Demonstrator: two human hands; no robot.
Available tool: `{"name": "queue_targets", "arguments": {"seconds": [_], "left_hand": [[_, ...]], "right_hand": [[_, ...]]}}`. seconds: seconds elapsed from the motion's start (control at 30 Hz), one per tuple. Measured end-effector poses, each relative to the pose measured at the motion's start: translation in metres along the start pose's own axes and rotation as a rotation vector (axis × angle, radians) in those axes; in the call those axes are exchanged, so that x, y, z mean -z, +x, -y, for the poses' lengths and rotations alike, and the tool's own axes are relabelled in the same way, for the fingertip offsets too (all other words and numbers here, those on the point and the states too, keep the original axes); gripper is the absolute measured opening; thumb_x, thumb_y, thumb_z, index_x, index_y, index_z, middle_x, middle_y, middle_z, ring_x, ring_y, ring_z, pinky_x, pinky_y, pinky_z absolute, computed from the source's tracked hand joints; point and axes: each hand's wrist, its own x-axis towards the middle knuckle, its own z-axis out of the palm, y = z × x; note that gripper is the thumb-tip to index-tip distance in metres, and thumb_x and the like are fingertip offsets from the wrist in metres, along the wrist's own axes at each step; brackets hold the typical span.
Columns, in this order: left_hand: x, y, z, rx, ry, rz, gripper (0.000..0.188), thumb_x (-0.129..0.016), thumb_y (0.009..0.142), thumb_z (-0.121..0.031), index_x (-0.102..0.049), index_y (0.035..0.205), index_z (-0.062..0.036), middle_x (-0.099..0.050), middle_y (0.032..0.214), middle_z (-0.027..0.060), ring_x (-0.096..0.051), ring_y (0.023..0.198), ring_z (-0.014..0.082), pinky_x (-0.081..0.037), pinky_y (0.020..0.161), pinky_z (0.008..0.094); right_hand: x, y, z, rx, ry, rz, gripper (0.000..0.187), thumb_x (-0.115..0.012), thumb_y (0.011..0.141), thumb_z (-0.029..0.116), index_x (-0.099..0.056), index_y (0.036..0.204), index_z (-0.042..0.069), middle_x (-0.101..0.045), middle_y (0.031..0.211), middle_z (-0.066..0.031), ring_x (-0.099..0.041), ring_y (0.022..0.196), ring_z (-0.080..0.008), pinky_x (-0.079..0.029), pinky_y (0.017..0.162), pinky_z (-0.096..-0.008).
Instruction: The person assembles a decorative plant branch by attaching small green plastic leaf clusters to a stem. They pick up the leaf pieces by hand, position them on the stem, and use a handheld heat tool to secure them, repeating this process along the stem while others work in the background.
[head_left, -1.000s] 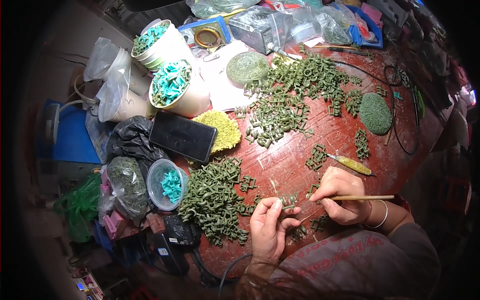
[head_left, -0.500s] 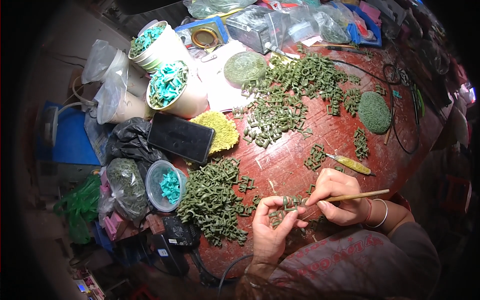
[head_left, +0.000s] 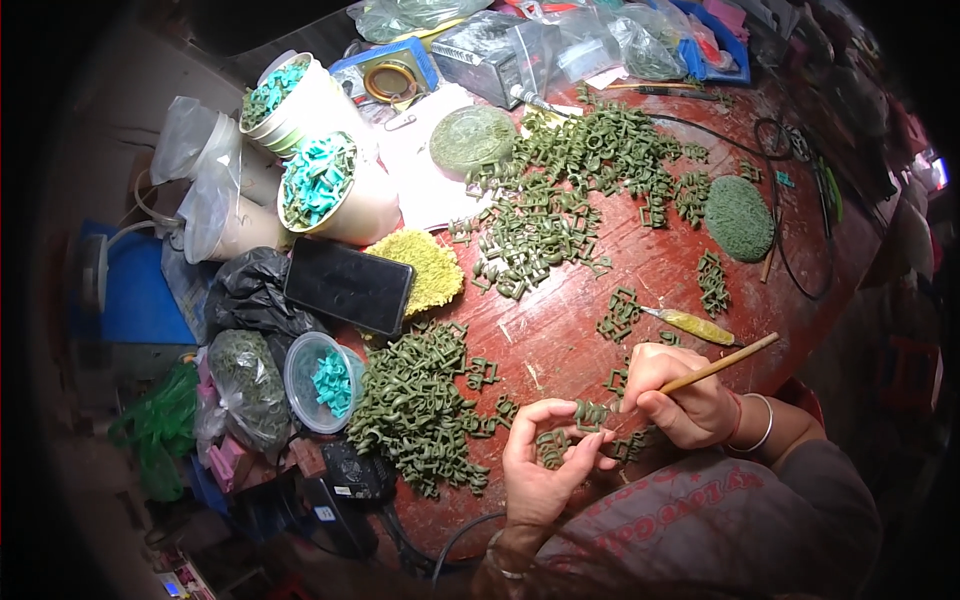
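Note:
My left hand (head_left: 535, 470) pinches a small green wax-like piece (head_left: 590, 414) between thumb and fingertips. Another such piece (head_left: 551, 448) shows inside the curl of its fingers. Close beside it, my right hand (head_left: 685, 398) is closed round a slim wooden-handled tool (head_left: 722, 362), whose handle slants up to the right. The tool's working tip is at the held piece, too small to make out. Left of my hands lies a large heap of green pieces (head_left: 415, 405). A yellow-handled pointed tool (head_left: 700, 327) rests just beyond my right hand.
Further off are a second green heap (head_left: 545, 235), a green round pad (head_left: 740, 218) and a black cable (head_left: 790, 270). To the left stand a phone (head_left: 350, 285) on a yellow sponge (head_left: 432, 268), a clear tub (head_left: 298, 385) with turquoise pieces, and white buckets (head_left: 355, 215).
The wooden handle has tilted more steeply upward. My left fingers have shifted on the green piece, turning it. The whole view has moved slightly.

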Motion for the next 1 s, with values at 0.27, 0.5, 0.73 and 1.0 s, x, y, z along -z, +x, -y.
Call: {"name": "queue_targets", "arguments": {"seconds": [0.27,0.5,0.73,1.0], "left_hand": [[-0.004,-0.0015,-0.0026,0.003,0.019,0.017,0.034,-0.061,0.088,0.012,-0.046,0.118,0.004,-0.06,0.104,0.0149,-0.069,0.091,0.0229,-0.063,0.066,0.0306],[-0.0057,-0.0028,-0.0043,0.008,0.075,0.029,0.034,-0.062,0.087,0.012,-0.048,0.117,0.0053,-0.06,0.104,0.0163,-0.069,0.09,0.0225,-0.063,0.065,0.0299],[-0.005,-0.0015,-0.0022,-0.001,0.059,0.052,0.034,-0.061,0.087,0.013,-0.048,0.118,0.0058,-0.06,0.105,0.0167,-0.069,0.09,0.0226,-0.063,0.065,0.0296],[-0.0033,-0.0006,-0.003,0.039,0.037,0.045,0.033,-0.062,0.088,0.011,-0.048,0.118,0.0059,-0.061,0.104,0.0166,-0.069,0.09,0.0227,-0.062,0.065,0.0292]], "right_hand": [[0.0008,0.0011,-0.0001,0.031,0.004,0.101,0.002,-0.052,0.096,0.005,-0.053,0.094,0.005,-0.054,0.083,-0.0067,-0.052,0.069,-0.0241,-0.043,0.063,-0.0364],[-0.0011,-0.0019,-0.0019,0.012,0.018,0.068,0.003,-0.05,0.096,0.004,-0.052,0.094,0.004,-0.054,0.087,-0.0082,-0.051,0.071,-0.0251,-0.043,0.064,-0.0374],[0.0004,-0.0006,-0.0016,0.04,0.044,0.088,0.003,-0.049,0.096,0.002,-0.052,0.094,0.003,-0.054,0.087,-0.0085,-0.05,0.071,-0.0247,-0.043,0.064,-0.0375],[0.0,-0.0027,-0.0032,0.026,0.058,0.037,0.004,-0.05,0.096,0.002,-0.053,0.094,0.003,-0.055,0.085,-0.0077,-0.05,0.07,-0.0239,-0.043,0.064,-0.037]]}}
